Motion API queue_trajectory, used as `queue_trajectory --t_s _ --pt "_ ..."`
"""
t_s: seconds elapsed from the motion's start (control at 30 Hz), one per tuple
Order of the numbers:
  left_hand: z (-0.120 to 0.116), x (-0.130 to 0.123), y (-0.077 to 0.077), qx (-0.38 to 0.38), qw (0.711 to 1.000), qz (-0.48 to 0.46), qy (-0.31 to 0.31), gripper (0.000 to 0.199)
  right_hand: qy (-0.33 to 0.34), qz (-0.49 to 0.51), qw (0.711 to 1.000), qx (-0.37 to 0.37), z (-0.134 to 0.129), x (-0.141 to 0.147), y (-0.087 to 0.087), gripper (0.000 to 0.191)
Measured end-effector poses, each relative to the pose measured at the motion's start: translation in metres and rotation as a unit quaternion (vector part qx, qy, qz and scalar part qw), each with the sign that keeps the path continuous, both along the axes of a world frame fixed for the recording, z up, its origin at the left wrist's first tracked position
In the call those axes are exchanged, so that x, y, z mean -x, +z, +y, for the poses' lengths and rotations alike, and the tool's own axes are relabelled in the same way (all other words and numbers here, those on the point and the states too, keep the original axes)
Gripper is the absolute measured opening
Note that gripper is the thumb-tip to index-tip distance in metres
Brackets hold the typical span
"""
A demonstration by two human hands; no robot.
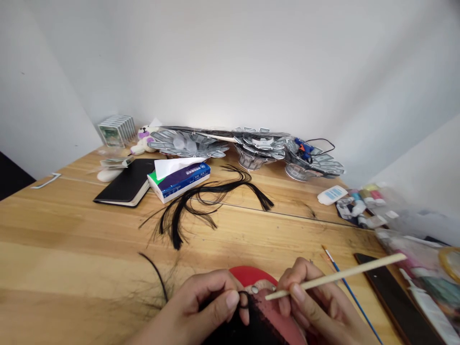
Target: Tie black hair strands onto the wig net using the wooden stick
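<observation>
Between the thumb and fingers of my left hand (206, 304), a thin strand of black hair (154, 270) is pinched, its loose end sticking out to the left. My right hand (316, 299) grips a pale wooden stick (359, 271), whose tip points left and down. Under both hands sits a pinkish rounded form (285, 321), its near left side covered in black (247, 328). The stick's tip is close over the pink surface; whether it touches, I cannot tell. A red rounded piece (247, 274) shows behind the form, which my hands partly hide.
Bundles of black hair (176, 220) lie mid-table beside a tissue pack (183, 182) and a black notebook (125, 184). Grey paper models (258, 148) line the wall. At right are a blue paintbrush (350, 290), a dark flat case (391, 297) and small paint bottles (359, 203).
</observation>
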State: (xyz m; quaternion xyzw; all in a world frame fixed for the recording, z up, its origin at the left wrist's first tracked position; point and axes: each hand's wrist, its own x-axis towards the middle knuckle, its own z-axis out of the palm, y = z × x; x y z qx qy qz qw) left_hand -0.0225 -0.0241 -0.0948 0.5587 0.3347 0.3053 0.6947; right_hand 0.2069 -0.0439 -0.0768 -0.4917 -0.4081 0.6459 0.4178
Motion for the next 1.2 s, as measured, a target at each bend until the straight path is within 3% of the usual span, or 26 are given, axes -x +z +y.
queue_trajectory --t_s 0.23,0.43,0.63,1.2 --pt "-0.002 0.003 0.010 -0.012 0.999 -0.039 0.007 0.039 0.009 0.012 1.000 0.026 0.002 0.002 0.005 0.040" --pt "-0.003 0.004 0.019 -0.050 0.998 -0.006 0.034 0.037 -0.002 -0.007 1.000 0.004 -0.002 0.006 0.003 0.024" --pt "-0.005 0.005 0.019 -0.117 0.992 0.034 0.030 0.031 0.002 -0.003 1.000 -0.011 -0.002 0.010 0.009 0.025" --pt "0.001 0.009 0.016 -0.085 0.994 0.064 0.004 0.039 0.009 -0.030 0.999 -0.010 -0.002 0.011 0.012 0.029"
